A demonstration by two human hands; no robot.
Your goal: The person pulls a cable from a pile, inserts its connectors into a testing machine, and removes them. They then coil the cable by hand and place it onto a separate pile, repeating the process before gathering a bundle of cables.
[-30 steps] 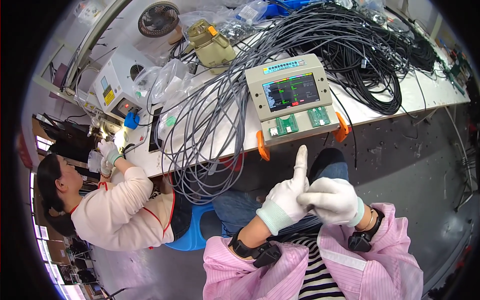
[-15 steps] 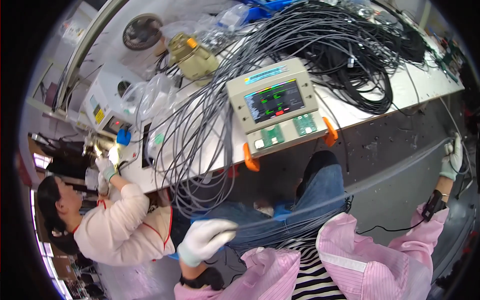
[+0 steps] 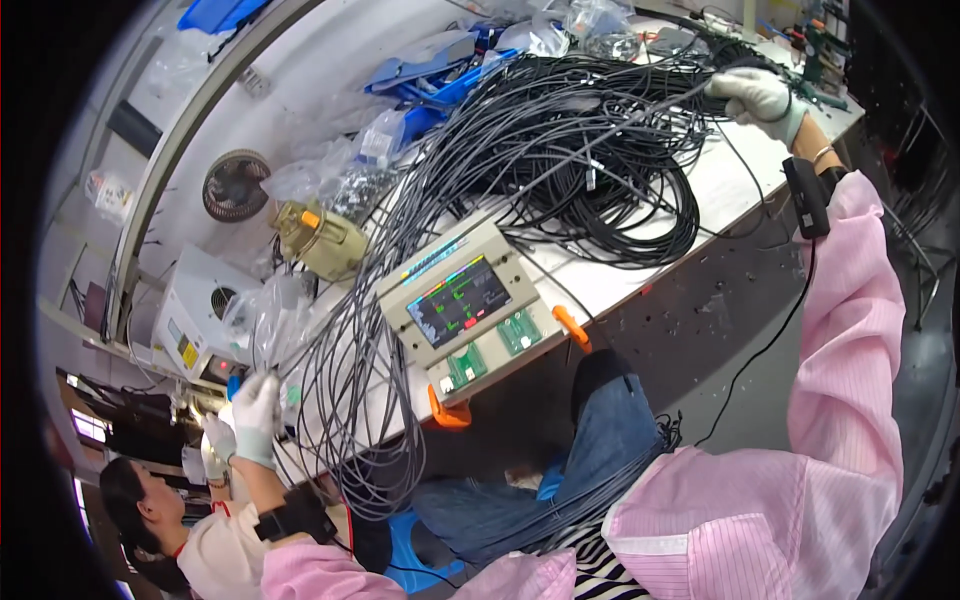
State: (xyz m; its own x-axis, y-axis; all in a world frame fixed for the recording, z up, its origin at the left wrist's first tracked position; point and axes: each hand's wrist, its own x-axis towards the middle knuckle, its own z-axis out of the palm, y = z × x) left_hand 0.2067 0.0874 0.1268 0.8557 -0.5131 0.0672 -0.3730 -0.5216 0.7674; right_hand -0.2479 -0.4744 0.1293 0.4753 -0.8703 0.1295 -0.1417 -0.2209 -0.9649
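Note:
My right hand (image 3: pixel 757 98), in a white glove, is raised over the back right of the bench. Its fingers are closed round a grey cable (image 3: pixel 650 118) that runs down and left across the black cable pile (image 3: pixel 610 215). Far to the left, my left hand (image 3: pixel 257 408), also gloved, is held up beside the hanging loops of grey cable (image 3: pixel 345 400). Its fingertips are pinched together; what they hold is too small to make out. Between my hands stands a beige tester (image 3: pixel 398 312) with a lit screen and two green circuit boards. More grey cables (image 3: pixel 570 515) lie across my lap.
A co-worker (image 3: pixel 215 550) sits at the left, with gloved hands near a white machine (image 3: pixel 185 315). Orange clamps (image 3: pixel 450 410) stick out at the bench's front edge. Behind the tester are a beige canister (image 3: pixel 322 240), a fan (image 3: pixel 236 186) and blue trays (image 3: pixel 425 75).
My right hand has swung from the far right up over the cable pile. My left hand has moved from my lap up and left. The cable stretched across my lap is no longer there.

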